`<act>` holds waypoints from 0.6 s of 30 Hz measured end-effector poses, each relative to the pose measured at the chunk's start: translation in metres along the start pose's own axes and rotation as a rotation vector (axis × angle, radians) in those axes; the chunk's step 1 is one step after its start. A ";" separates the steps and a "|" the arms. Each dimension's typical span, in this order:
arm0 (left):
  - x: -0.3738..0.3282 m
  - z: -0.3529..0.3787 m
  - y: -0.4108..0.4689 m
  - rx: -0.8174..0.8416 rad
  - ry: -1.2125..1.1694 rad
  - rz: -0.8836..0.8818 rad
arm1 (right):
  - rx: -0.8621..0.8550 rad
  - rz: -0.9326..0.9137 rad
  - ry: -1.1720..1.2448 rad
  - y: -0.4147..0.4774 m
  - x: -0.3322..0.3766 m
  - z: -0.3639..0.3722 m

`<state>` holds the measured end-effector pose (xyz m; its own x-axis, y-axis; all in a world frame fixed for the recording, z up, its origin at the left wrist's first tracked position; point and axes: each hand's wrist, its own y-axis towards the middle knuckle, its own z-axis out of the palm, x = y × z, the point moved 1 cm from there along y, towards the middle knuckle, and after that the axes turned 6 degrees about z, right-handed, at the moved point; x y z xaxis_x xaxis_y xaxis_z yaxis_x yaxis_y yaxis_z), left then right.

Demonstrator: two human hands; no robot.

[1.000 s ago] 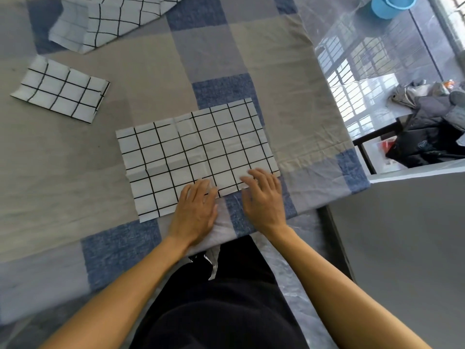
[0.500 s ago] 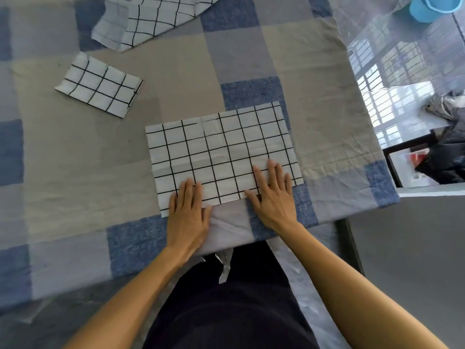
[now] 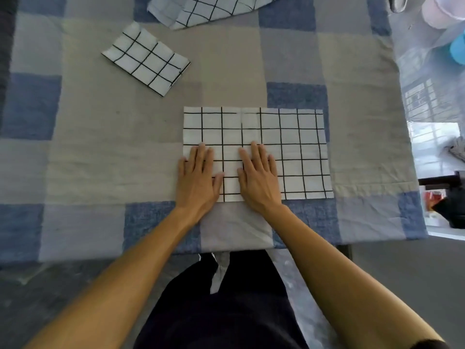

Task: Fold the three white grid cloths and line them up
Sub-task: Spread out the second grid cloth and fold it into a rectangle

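A white grid cloth (image 3: 289,137), folded into a wide rectangle, lies flat near the table's front edge. My left hand (image 3: 197,176) presses flat on its left end, fingers straight. My right hand (image 3: 258,176) presses flat beside it, near the cloth's middle. A smaller folded grid cloth (image 3: 146,59) lies at the back left, turned at an angle. A third grid cloth (image 3: 201,8) lies loose and rumpled at the far edge, partly cut off by the frame.
The table is covered by a patchwork cloth (image 3: 100,147) of grey, beige and blue squares. Its right edge drops to a shiny floor with a blue bucket (image 3: 456,50) and dark clutter (image 3: 450,207).
Both hands have slid from the cloth's near edge up onto it and toward its left end. The view has shifted, so the cloth now looks squared to the table edge.
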<state>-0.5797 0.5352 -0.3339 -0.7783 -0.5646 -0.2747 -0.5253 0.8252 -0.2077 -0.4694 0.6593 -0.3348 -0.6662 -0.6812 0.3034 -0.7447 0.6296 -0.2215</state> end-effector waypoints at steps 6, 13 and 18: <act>0.003 -0.004 -0.008 -0.030 0.067 -0.061 | -0.003 0.013 -0.057 -0.001 0.000 0.002; -0.039 -0.004 0.027 -0.004 0.013 0.058 | -0.032 -0.061 0.049 0.022 0.014 -0.005; -0.014 0.008 0.028 -0.029 0.036 0.044 | -0.035 0.008 -0.021 0.037 -0.013 -0.006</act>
<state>-0.5809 0.5664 -0.3433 -0.8123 -0.5273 -0.2492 -0.4997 0.8496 -0.1690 -0.4876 0.6940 -0.3413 -0.6733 -0.6836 0.2817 -0.7376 0.6475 -0.1916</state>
